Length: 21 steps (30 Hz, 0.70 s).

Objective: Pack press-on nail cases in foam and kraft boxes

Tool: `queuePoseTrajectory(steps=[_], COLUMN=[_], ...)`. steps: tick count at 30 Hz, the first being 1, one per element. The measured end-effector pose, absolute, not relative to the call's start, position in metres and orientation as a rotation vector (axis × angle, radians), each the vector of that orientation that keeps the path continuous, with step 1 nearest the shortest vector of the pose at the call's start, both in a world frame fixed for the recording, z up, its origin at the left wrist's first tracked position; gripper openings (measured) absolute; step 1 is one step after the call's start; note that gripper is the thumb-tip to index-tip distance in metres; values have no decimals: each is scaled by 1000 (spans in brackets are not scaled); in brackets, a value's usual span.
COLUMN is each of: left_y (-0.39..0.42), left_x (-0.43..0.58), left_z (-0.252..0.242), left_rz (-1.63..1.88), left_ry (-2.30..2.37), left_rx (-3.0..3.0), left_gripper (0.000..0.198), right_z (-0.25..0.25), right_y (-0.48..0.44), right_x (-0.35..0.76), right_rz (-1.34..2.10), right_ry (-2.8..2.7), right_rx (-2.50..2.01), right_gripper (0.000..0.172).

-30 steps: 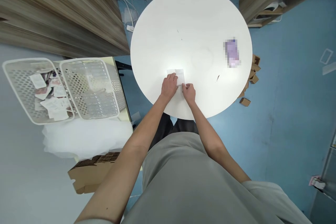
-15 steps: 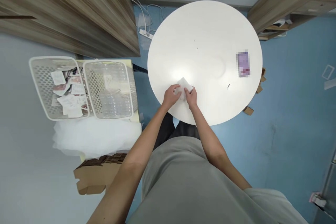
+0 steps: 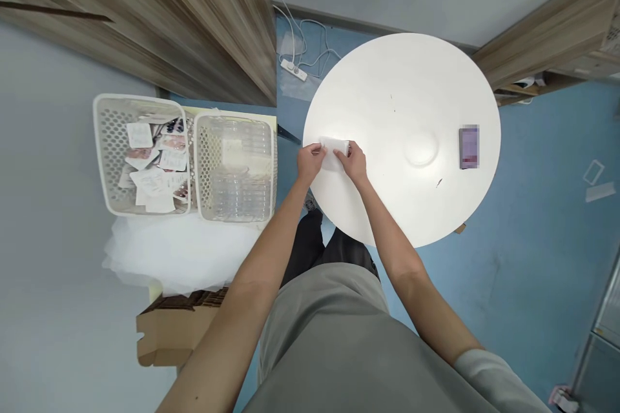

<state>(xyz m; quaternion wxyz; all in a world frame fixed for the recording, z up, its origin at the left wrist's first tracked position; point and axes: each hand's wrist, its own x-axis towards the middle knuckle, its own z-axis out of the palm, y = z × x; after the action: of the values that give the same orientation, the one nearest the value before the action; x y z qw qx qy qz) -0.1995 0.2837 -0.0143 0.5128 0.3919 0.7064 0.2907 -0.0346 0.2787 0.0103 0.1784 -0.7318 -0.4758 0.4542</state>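
A small white packet [image 3: 334,145] is held between both hands over the left edge of the round white table [image 3: 411,103]. My left hand [image 3: 309,162] pinches its left end with closed fingers. My right hand [image 3: 355,162] grips its right end, fingers curled. The packet is slightly off the tabletop or resting lightly on it; I cannot tell which.
A phone [image 3: 469,146] lies at the table's right side. To the left stand two white perforated baskets, one [image 3: 140,155] with several packets, the other [image 3: 237,168] with clear bags, over white wrapping [image 3: 169,251]. A cardboard box [image 3: 174,329] sits below. A power strip [image 3: 294,68] lies on the floor.
Both hands lifted the packet from lying flat near the table's front edge and carried it left toward the baskets. My view also turned left.
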Motion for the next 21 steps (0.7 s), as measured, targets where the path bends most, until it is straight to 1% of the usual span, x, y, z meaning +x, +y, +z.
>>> queuePoseTrajectory(steps=[3, 6, 9, 12, 14, 16, 18, 21], left_y=[289, 284, 280, 282, 286, 288, 280, 243], left_x=[-184, -171, -166, -165, -165, -164, -164, -168], left_z=[-22, -25, -26, -25, -24, -21, -13, 6], left_rz=[674, 671, 657, 658, 651, 644, 678, 786], left_ry=[1755, 1782, 1799, 1819, 1837, 1861, 1883, 1873], left_rx=[936, 923, 937, 947, 930, 887, 853, 882], left_gripper=[15, 16, 16, 13, 10, 9, 17, 28], right_z=[4, -3, -6, -4, 1, 7, 15, 30], right_y=[284, 286, 287, 288, 287, 285, 279, 262], right_x=[-38, -37, -35, -36, -40, -44, -47, -46], right_rz=[1095, 998, 975, 1018, 987, 922, 877, 885], right_ry=[-1356, -1292, -1225, -1203, -1283, -1458, -1634, -1746], right_rx=[-2240, -2356, -2417, -2452, -2445, -2385, -2283, -2149], right_gripper=[32, 35, 41, 43, 39, 31, 25, 24])
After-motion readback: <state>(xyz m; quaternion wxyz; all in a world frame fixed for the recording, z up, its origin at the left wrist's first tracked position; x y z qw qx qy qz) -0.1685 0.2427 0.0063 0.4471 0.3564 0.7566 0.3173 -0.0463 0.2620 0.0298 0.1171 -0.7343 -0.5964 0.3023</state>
